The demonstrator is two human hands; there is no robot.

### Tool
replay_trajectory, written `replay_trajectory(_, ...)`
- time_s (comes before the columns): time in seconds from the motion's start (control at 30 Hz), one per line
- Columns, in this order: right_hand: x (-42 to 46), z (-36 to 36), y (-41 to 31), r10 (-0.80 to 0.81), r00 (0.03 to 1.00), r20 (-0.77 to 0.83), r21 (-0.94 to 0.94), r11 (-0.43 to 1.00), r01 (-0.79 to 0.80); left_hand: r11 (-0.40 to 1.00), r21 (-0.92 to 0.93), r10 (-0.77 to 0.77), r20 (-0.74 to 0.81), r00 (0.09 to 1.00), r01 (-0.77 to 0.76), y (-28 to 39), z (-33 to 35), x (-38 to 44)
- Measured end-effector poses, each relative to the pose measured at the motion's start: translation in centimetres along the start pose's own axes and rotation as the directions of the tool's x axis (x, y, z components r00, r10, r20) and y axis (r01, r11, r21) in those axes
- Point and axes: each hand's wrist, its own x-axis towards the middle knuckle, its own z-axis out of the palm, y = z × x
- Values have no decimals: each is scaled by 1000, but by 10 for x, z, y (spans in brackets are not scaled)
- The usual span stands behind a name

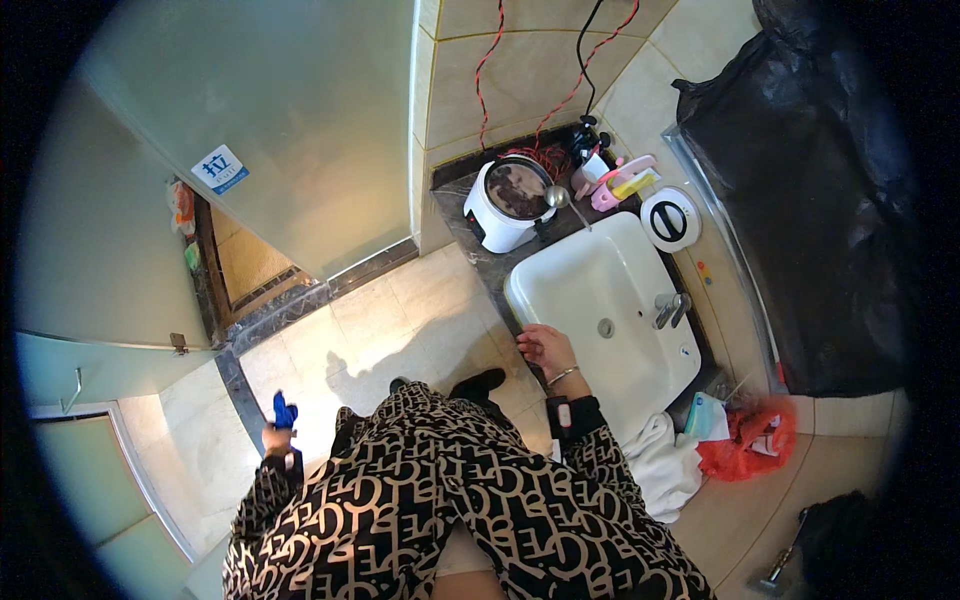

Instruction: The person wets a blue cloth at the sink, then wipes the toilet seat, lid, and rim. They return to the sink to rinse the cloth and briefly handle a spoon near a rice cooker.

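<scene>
My left hand (277, 437), low at the left, grips a bunched blue object (283, 410), perhaps a cloth or glove. Over the near-left rim of the white washbasin (540, 289) hovers my right hand (546, 351). Its fingers are loosely bent and nothing shows in them; whether it touches the rim I cannot tell. The basin has a drain (605, 327) and a chrome faucet (672, 309). Beyond it, a white electric cooker (501, 229) holds dark liquid with pale foam or pieces. A metal ladle (556, 197) lies near the cooker's rim, its handle toward the basin.
A white lid (672, 220) leans by the wall. Red-black wires (491, 71) hang behind the cooker. Pink holders (604, 196) stand beside it. White cloth (664, 465) and a red plastic bag (750, 442) lie right of the basin. A frosted glass door (300, 135) stands left.
</scene>
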Motion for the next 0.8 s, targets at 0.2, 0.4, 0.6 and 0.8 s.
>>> replay_trajectory(0.2,-11,-65,-34,-199,980,25,114,974,195,988,155,-39,146,988,16,-109,-1,-7)
replay_trajectory(0.4,18,-263,-7,-289,888,-359,-894,378,-239,962,222,89,289,953,-157,-65,39,-10)
replay_trajectory(0.6,10,-150,-14,-166,866,-472,-380,925,-29,970,-240,41,279,959,28,49,4,-55)
replay_trajectory(0.8,59,-71,-69,-156,880,-449,-231,971,55,985,169,-69,230,971,30,-7,29,1)
